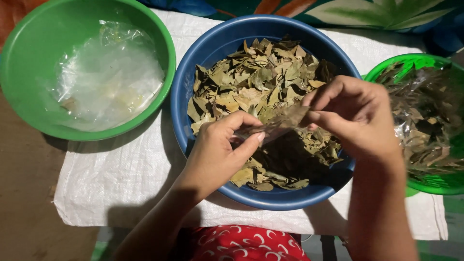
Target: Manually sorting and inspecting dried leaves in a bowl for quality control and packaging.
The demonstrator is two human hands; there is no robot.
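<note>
Dried leaves, three bowls, two hands, one clear packet

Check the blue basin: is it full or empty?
Mostly full. The blue basin holds a heap of dried leaves covering its floor; both hands hold a small clear packet above it.
</note>
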